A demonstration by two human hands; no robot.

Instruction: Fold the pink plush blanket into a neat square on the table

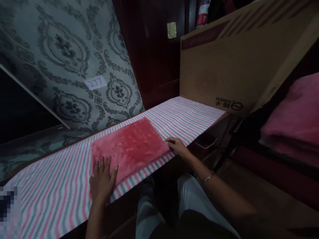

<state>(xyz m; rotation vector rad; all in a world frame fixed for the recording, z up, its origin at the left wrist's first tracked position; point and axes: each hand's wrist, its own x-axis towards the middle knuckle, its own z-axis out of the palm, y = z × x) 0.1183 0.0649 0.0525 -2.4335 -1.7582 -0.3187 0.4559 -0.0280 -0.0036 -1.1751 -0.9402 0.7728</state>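
Note:
A pink plush cloth, folded into a flat rectangle, lies on the striped cover of a long narrow table. My left hand rests flat on its near left corner with the fingers spread. At the right end of the plush, my right hand has its fingers drawn together on the near corner. The thumb side is partly hidden there, but the corner appears pinched between the fingertips. A bracelet circles my right wrist.
A large cardboard box stands at the table's far right end. More pink plush fabric is piled at the right. A patterned wall with a paper label borders the back. A bottle shows behind the box.

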